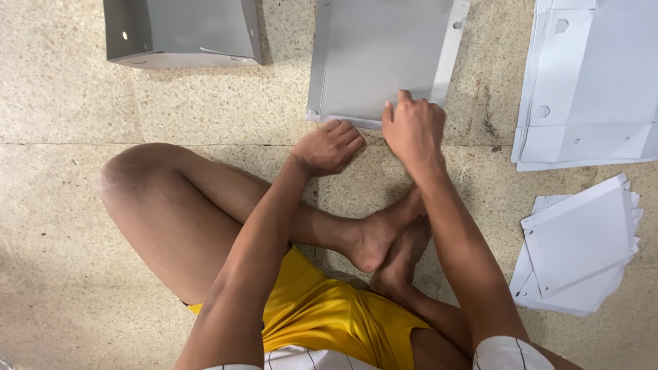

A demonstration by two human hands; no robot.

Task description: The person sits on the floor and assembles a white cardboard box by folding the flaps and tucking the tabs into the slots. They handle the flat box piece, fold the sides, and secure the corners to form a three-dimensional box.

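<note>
Both hands pressed on the near edge of a flat grey cardboard sheet laid on the floor.

The right hand (413,127) is laid over the near edge of the grey sheet (380,58), fingers curled down onto the card and the thumb on its face; the grip is a closed press, nothing lifted. The left hand (330,146) is set just beside it, loosely fisted, knuckles touching the same near edge; whether the edge is pinched cannot be told. The sheet is lain flat on the speckled floor (62,89), just beyond the crossed bare feet. Left of the sheet, well apart, a folded grey box (181,31) is seen. Right of the sheet, a stack of white flat blanks (593,82) is laid, and nearer than that a second, smaller white stack (582,243).
</note>
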